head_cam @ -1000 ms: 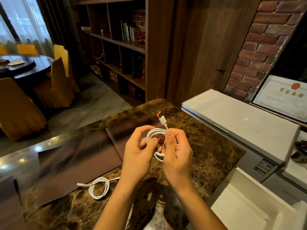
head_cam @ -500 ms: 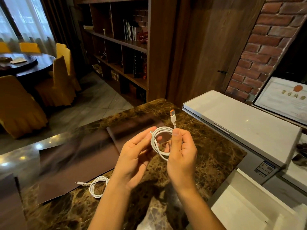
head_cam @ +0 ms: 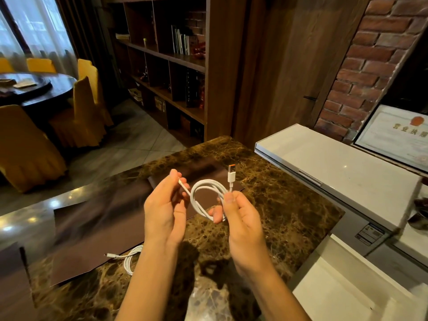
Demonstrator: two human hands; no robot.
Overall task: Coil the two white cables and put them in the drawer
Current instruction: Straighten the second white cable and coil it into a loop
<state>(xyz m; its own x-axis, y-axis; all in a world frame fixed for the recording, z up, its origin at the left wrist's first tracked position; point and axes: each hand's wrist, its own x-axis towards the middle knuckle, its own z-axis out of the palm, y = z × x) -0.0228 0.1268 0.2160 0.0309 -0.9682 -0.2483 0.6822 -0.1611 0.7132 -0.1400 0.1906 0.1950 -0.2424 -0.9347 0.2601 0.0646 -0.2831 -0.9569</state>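
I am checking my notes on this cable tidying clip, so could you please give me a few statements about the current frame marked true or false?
1. The right hand pinches the coiled cable in its grip. True.
2. The USB plug of that cable points down at the counter. False: it sticks up above the right thumb.
3. The left hand holds the cable's thin free end. True.
4. The second cable is already in the drawer. False: it lies on the marble counter, near the left forearm.
5. Both hands are empty. False: both hold the same cable.
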